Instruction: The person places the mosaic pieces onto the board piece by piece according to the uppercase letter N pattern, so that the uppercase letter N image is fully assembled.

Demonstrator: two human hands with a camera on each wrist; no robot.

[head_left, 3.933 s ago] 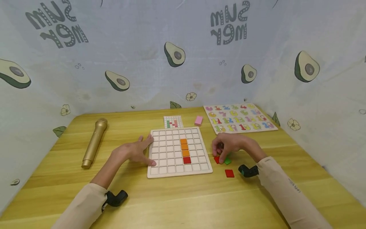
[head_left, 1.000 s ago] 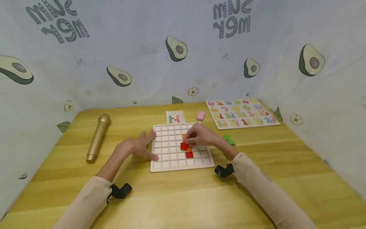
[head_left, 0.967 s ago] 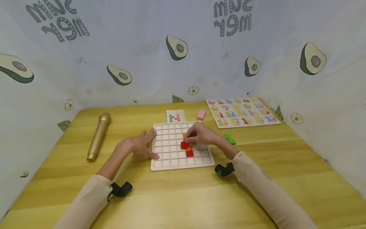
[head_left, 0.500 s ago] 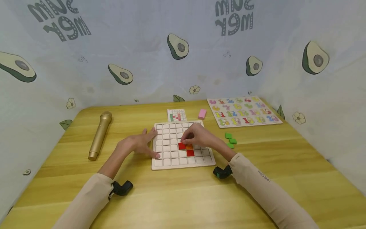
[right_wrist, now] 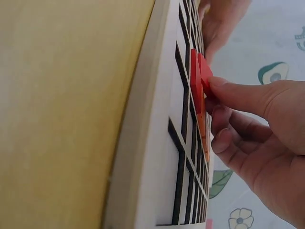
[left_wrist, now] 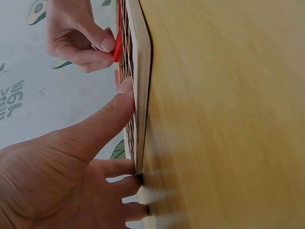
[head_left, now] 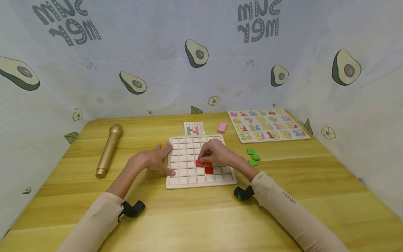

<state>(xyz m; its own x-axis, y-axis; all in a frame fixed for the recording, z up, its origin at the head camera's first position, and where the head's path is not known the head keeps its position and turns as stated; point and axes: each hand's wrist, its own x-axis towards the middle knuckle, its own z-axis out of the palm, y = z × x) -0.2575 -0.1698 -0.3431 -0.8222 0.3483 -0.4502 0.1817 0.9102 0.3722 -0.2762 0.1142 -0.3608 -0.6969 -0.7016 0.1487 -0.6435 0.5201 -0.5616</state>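
My left hand (head_left: 154, 161) lies at the left edge of the white gridded wooden board (head_left: 182, 171), thumb pressing on its rim and the other fingers spread along the side. Over the middle of the board, my right hand (head_left: 217, 152) pinches a small red square tile (head_left: 199, 163) between thumb and fingers. In the right wrist view this tile (right_wrist: 205, 78) is tilted, close over the grid. A second red tile (head_left: 209, 170) sits in a cell to its lower right. Behind that one, an orange tile (head_left: 207, 164) shows, with the rest of its column hidden by my right hand.
Several green tiles (head_left: 255, 158) lie right of the board. Behind it are a small printed grid card (head_left: 194, 128) and a pink block (head_left: 222, 127). A number puzzle board (head_left: 267, 127) stands at the back right, a gold microphone (head_left: 108, 150) at the left.
My right hand has carried a red tile from the table at right onto the board, then lowered it slightly leftward beside the orange column. My left hand has stayed on the board's edge.
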